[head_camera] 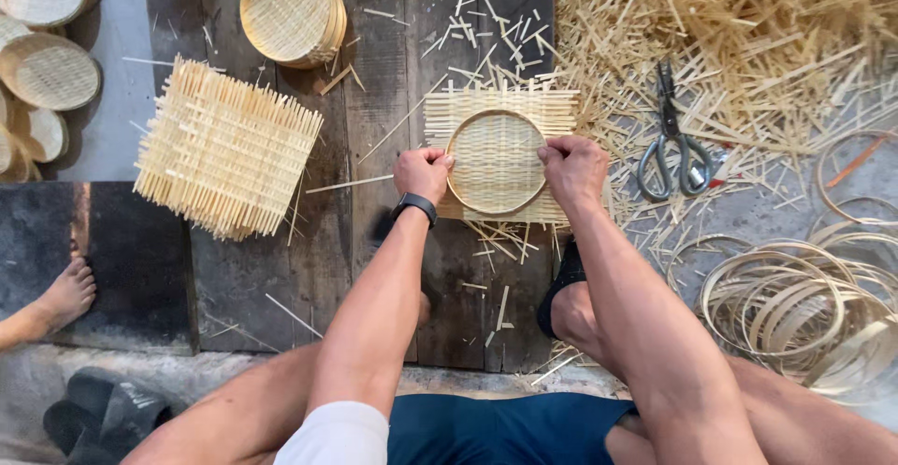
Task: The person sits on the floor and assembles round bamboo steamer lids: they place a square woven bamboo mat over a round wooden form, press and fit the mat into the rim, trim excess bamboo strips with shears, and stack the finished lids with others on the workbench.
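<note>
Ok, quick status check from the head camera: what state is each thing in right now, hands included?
left hand: fist closed on the hoop's left edge
right hand: fist closed on the hoop's right edge
round hoop: pressed onto the mat
square woven mat: flat on the boards, edges untrimmed
scissors: lying shut, untouched
stack of woven squares: piled, untrimmed
finished round trays: stacked
loose hoops: heaped on the floor

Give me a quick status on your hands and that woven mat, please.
Left hand and right hand fisted on round bamboo hoop, pressing it onto square woven bamboo mat. Grey-handled scissors lie right, apart. Nothing obstructing.
</note>
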### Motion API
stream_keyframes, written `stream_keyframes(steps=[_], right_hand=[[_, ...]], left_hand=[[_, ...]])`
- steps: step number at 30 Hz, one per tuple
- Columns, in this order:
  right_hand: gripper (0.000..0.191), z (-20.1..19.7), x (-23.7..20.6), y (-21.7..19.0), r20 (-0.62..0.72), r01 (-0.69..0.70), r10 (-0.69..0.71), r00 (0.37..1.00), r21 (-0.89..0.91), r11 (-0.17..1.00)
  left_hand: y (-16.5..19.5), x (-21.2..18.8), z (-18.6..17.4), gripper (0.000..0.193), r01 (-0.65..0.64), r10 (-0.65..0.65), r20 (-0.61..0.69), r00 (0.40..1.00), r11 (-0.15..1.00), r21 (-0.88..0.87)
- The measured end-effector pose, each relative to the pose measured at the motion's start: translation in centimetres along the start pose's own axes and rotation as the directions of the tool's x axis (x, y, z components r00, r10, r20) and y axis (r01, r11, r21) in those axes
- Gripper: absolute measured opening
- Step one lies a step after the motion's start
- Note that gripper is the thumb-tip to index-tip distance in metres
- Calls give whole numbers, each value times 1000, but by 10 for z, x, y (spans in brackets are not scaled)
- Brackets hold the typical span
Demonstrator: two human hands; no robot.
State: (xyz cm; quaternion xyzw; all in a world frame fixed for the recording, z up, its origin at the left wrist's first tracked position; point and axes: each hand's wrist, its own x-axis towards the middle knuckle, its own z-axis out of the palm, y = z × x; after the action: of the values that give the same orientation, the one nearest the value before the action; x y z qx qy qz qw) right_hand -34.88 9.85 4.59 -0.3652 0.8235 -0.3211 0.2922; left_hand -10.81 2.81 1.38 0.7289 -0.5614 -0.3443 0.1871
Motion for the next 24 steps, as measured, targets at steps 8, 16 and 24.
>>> stream_keyframes(steps=[8,16,24], right_hand=[[20,-10,-5,-8,21,52,-53,998,28,998],[22,-9,1,-8,72,-54,53,996,18,998],[24,-9,17,6,179,-132,124,976,33,991]], left_hand=[[-4,14,-7,17,15,-6,96,995,995,-95],[-9,23,-9,22,112,-39,232,972,944,-310],[1,19,-12,25,103,-77,138,987,976,-192]])
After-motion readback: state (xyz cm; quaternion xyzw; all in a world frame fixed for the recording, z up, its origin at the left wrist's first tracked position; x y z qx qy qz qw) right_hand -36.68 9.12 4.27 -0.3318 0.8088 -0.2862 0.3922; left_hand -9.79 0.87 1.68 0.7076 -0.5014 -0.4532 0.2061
